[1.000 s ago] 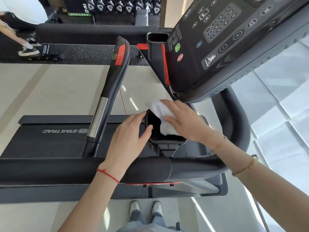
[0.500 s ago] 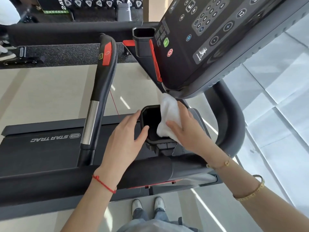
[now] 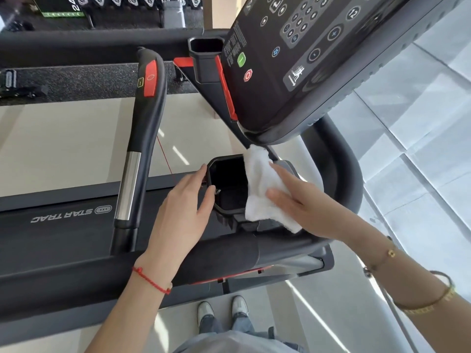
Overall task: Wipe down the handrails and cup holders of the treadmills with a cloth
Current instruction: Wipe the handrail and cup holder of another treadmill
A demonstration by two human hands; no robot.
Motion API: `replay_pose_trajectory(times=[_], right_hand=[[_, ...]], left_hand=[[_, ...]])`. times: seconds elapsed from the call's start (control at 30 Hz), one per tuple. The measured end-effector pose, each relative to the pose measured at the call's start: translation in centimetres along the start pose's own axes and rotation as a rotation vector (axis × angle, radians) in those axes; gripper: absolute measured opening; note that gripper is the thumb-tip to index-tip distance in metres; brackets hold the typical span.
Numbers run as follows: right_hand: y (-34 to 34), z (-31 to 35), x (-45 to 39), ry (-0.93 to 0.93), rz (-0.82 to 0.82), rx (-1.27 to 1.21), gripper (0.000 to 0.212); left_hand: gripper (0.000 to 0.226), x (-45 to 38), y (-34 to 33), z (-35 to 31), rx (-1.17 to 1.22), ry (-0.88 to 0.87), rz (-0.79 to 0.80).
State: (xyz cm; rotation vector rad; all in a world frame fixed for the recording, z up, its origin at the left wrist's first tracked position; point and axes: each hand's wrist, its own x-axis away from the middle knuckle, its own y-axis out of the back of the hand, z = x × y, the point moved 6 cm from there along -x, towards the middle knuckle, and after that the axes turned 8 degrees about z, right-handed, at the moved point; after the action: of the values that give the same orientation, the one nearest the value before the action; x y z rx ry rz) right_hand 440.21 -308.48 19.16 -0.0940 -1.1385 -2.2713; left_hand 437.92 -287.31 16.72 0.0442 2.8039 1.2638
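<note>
A black octagonal cup holder [image 3: 226, 189] sits below the treadmill console. Draped over its right rim lies a white cloth [image 3: 262, 184]. My right hand [image 3: 298, 202] presses the cloth down with straight fingers against that right rim and the grey panel beside it. My left hand [image 3: 183, 207] rests on the cup holder's left rim, its fingers relaxed and its thumb at the inner edge. A black padded handrail [image 3: 102, 273] crosses in front of me below both wrists. A second cup holder [image 3: 206, 57] stands farther off beside the console.
The console [image 3: 318, 59] with buttons overhangs the near cup holder from above right. A black handle with a red pad and a chrome section [image 3: 142, 138] rises left of my left hand. A curved black rail [image 3: 349, 179] bends behind my right hand. The running belt [image 3: 63, 225] lies left.
My right hand has slid the cloth from inside the cup holder up onto its right rim and flattened over it. My left hand has stayed on the left rim.
</note>
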Motion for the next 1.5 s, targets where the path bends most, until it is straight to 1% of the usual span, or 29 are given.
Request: replay_pose_trajectory(times=[0.1, 0.17, 0.23, 0.3, 0.37, 0.53, 0.63, 0.77, 0.8, 0.83, 0.9, 0.97, 1.03, 1.07, 1.13, 1.2, 1.27, 1.3, 1.33, 1.37, 1.47, 1.5], right_hand=[[-0.9, 1.6, 1.3, 0.118, 0.072, 0.194, 0.068], [-2.0, 3.2, 0.7, 0.223, 0.134, 0.297, 0.059], [-3.1, 4.4, -0.7, 0.274, 0.191, 0.386, 0.043], [-3.4, 4.8, -2.0, 0.246, 0.185, 0.448, 0.038], [-3.1, 4.4, -2.1, 0.246, 0.160, 0.485, 0.042], [-1.3, 2.3, 0.0, 0.429, 0.138, 0.541, 0.044], [-1.1, 2.5, -0.9, 0.427, 0.140, 0.593, 0.043], [-3.2, 4.6, -3.4, 0.286, 0.147, 0.712, 0.037], [-3.4, 4.8, -3.4, 0.292, 0.126, 0.730, 0.037], [-3.2, 4.7, -3.1, 0.323, 0.107, 0.722, 0.038], [-2.4, 4.0, -1.8, 0.422, 0.120, 0.613, 0.036], [-1.3, 3.5, -0.8, 0.525, 0.135, 0.503, 0.026], [-0.7, 3.2, -0.5, 0.611, 0.086, 0.500, 0.017], [-0.5, 3.0, -0.5, 0.634, 0.055, 0.477, 0.017], [0.0, 2.6, -0.7, 0.624, -0.019, 0.342, 0.029], [1.2, 2.5, -1.3, 0.585, -0.153, 0.217, 0.042], [2.3, 3.1, -2.7, 0.576, -0.294, 0.272, 0.046], [2.5, 3.7, -3.6, 0.572, -0.332, 0.335, 0.046], [2.5, 4.3, -4.6, 0.555, -0.337, 0.406, 0.046], [2.2, 4.9, -5.9, 0.520, -0.302, 0.483, 0.048], [-0.1, 5.2, -9.4, 0.372, -0.130, 0.776, 0.054], [-0.4, 4.8, -9.7, 0.348, -0.110, 0.802, 0.053]], left_hand=[[0.050, 0.0, 0.3, 0.0, 0.001, -0.010, -0.006], [0.045, 0.1, 0.5, 0.1, 0.007, -0.010, -0.022], [0.041, 0.1, 0.6, 0.3, 0.017, 0.011, -0.030], [0.041, 0.2, 0.5, 0.6, 0.027, 0.040, -0.034], [0.040, 0.2, 0.5, 0.6, 0.036, 0.052, -0.044], [0.043, 0.0, 0.5, 0.2, 0.033, 0.029, -0.037], [0.042, -0.1, 0.5, 0.2, 0.046, 0.032, -0.041], [0.037, 0.1, 0.5, 0.2, 0.047, 0.034, -0.060], [0.036, 0.1, 0.5, 0.2, 0.048, 0.035, -0.061], [0.037, 0.1, 0.5, 0.2, 0.044, 0.037, -0.059], [0.039, 0.0, 0.4, 0.1, 0.024, 0.038, -0.050], [0.042, 0.0, 0.5, 0.0, 0.008, 0.038, -0.046], [0.044, 0.0, 0.5, -0.1, 0.003, 0.037, -0.043], [0.045, 0.0, 0.5, -0.1, 0.002, 0.037, -0.038], [0.047, -0.1, 0.5, -0.1, 0.000, 0.043, -0.028], [0.047, -0.2, 0.5, -0.1, 0.000, 0.045, -0.029], [0.046, -0.4, 0.4, -0.2, -0.008, 0.046, -0.037], [0.047, -0.5, 0.4, -0.3, -0.015, 0.049, -0.036], [0.048, -0.6, 0.3, -0.2, -0.021, 0.054, -0.035], [0.048, -0.6, 0.2, -0.2, -0.027, 0.062, -0.034], [0.051, -0.7, 0.0, 0.1, -0.033, 0.082, -0.035], [0.053, -0.7, -0.2, 0.2, -0.028, 0.086, -0.032]])
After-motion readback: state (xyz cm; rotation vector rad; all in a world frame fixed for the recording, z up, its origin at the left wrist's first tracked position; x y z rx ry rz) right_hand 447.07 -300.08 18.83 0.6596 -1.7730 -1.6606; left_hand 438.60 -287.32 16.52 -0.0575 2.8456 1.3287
